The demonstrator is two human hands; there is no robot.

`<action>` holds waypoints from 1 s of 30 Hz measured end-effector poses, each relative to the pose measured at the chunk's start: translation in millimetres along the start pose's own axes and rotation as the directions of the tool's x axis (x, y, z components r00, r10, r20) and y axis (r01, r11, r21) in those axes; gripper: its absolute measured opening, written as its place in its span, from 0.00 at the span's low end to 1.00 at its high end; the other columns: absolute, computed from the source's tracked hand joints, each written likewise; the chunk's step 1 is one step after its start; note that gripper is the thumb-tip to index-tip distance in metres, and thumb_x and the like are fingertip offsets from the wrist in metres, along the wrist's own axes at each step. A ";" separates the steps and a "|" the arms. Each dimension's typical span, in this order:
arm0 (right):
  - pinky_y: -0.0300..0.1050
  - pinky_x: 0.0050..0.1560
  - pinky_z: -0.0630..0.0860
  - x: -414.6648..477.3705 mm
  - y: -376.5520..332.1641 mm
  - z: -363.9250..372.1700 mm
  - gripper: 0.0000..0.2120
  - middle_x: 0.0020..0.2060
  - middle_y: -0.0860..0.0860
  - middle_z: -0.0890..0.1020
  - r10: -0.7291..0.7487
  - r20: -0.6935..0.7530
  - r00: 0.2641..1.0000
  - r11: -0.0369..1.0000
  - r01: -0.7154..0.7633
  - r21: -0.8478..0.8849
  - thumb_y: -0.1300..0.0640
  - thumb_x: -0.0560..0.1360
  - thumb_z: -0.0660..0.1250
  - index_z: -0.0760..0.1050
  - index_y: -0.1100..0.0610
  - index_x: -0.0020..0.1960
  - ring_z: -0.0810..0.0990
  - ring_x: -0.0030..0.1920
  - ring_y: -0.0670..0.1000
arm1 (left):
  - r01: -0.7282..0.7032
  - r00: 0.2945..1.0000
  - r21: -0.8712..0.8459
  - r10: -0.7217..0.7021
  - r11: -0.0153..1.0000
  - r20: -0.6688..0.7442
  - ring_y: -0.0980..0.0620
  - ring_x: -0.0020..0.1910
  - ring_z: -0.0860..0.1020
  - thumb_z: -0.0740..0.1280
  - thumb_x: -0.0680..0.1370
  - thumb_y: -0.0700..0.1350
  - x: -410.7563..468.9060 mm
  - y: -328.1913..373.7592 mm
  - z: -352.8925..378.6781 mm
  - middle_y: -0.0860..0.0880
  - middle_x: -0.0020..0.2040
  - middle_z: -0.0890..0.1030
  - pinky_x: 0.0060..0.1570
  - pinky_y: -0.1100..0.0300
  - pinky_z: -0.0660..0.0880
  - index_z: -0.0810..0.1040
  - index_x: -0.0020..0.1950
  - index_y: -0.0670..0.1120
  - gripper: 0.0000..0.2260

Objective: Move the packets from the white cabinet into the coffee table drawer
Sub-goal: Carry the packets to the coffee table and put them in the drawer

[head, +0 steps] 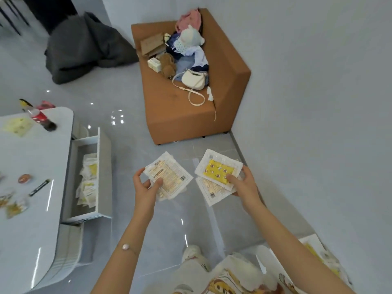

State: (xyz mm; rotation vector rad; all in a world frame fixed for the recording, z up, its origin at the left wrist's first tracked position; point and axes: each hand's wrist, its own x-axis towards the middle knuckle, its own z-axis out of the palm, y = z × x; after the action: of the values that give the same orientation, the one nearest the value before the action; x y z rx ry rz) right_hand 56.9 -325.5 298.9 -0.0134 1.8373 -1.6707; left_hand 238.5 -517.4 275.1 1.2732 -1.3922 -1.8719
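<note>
1. White-edged, translucent plastic sachets are the load. The left-hand packets are a small stack with the printed, barcoded back facing up. The right-hand packets are fanned out, and the top one shows a yellow panel with a small flower pattern.
2. Both bundles are held in the air over the grey tiled floor, between the brown sofa and the coffee table, and clear of both.
3. The left hand pinches its stack at the near corner, thumb on the top face and fingers curled underneath. The right hand grips the fan the same way, thumb pressed on the yellow packet and fingers hidden below.
4. I judge this to be the carrying step: the packets are picked up but not yet put down.
5. The coffee table drawer stands pulled out to the left. It holds a loose pile of similar drawer packets, so part of the job looks done.
6. The next move probably calls for swinging both hands left over the open drawer, lowering them past its front wall, and releasing the thumbs so the sachets fall flat.
7. The slick film may let the fanned packets slide apart, so the right hand's grip needs to stay firm until it is over the drawer.
8. More packets lie on a white surface at the lower right. It may be the cabinet, though I cannot tell.
</note>
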 end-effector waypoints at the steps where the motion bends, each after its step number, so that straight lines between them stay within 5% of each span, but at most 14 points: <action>1: 0.47 0.38 0.80 9.7 -5.3 16.3 0.16 0.54 0.52 0.80 -0.005 0.017 1.000 1.000 0.005 -0.005 0.64 0.75 0.67 0.69 0.46 0.56 0.82 0.50 0.56 | -0.004 1.000 -0.020 0.004 1.000 -0.017 0.44 0.55 0.81 0.68 0.77 0.38 9.8 5.9 -6.6 0.44 0.57 0.81 0.55 0.44 0.78 0.63 0.64 0.58 0.23; 9: 0.41 0.32 0.80 97.4 -36.3 116.0 0.22 0.54 0.54 0.82 0.037 0.208 0.977 0.990 -0.007 -0.144 0.62 0.75 0.69 0.67 0.56 0.66 0.84 0.43 0.51 | -0.027 0.982 -0.126 0.003 0.992 -0.191 0.50 0.53 0.82 0.68 0.77 0.37 77.8 33.7 -38.0 0.47 0.56 0.82 0.55 0.47 0.78 0.62 0.66 0.57 0.25; 14: 0.48 0.39 0.82 166.7 -59.9 162.5 0.22 0.53 0.52 0.82 0.046 0.365 0.930 0.974 0.039 -0.222 0.61 0.74 0.70 0.68 0.53 0.66 0.84 0.46 0.53 | -0.052 0.945 -0.183 -0.011 0.982 -0.327 0.50 0.53 0.82 0.68 0.77 0.37 128.4 46.9 -39.7 0.48 0.55 0.82 0.53 0.48 0.79 0.62 0.67 0.55 0.25; 21: 0.46 0.39 0.80 249.5 -103.2 230.3 0.18 0.46 0.45 0.82 0.078 0.557 0.827 0.937 0.130 -0.324 0.64 0.75 0.69 0.69 0.56 0.62 0.84 0.40 0.45 | -0.101 0.856 -0.293 -0.067 0.951 -0.513 0.48 0.52 0.82 0.68 0.77 0.38 187.2 67.5 -31.5 0.46 0.56 0.82 0.51 0.48 0.80 0.63 0.65 0.57 0.23; 30: 0.47 0.42 0.80 320.4 -124.5 353.3 0.19 0.56 0.52 0.81 0.181 0.685 0.706 0.892 0.176 -0.417 0.64 0.75 0.69 0.70 0.54 0.63 0.82 0.53 0.54 | -0.122 0.683 -0.388 -0.206 0.913 -0.700 0.46 0.51 0.82 0.69 0.77 0.38 239.9 69.3 -68.1 0.48 0.54 0.82 0.50 0.46 0.80 0.62 0.66 0.55 0.24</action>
State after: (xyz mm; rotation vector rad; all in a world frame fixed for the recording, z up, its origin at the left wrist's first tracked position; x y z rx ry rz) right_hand -84.7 -797.0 274.3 -0.7619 1.5337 -0.9522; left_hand 179.8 -767.2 241.1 1.5740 -0.5016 -1.3015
